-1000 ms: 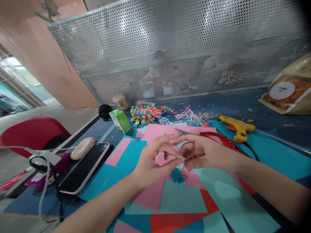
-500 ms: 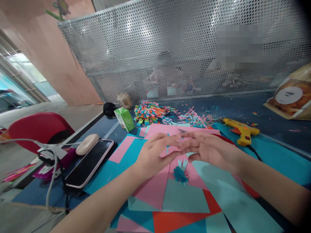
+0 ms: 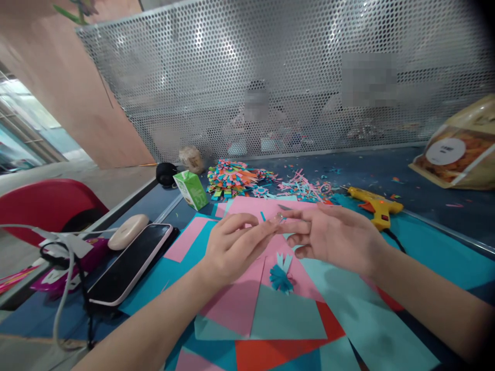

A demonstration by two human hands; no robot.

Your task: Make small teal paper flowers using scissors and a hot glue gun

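My left hand (image 3: pixel 237 245) reaches in from the left with its fingers pinched together. My right hand (image 3: pixel 334 237) meets it fingertip to fingertip, palm partly turned towards me, thumb and forefinger close together and the other fingers bent. Between the fingertips is a tiny pale bluish piece (image 3: pixel 281 219), mostly hidden. Below the hands, a teal fringed paper flower (image 3: pixel 281 278) with light blue strips lies on pink paper (image 3: pixel 242 296). A narrow blue paper strip (image 3: pixel 262 216) and a grey pointed tip (image 3: pixel 284 207) show just beyond the fingers.
A yellow glue gun (image 3: pixel 377 206) lies at the right; beyond stands a snack bag (image 3: pixel 448 152). Fringed paper flowers (image 3: pixel 230 178), paper scraps (image 3: pixel 303 185) and a green carton (image 3: pixel 191 190) line the back. A phone (image 3: pixel 129 265) and cables lie left. Perforated metal (image 3: pixel 216 77) stands behind.
My left hand's fingers have drawn closer together at the tips. My right hand has turned slightly, its lower fingers more bent. The whole view has shifted a little, moving the table leftward.
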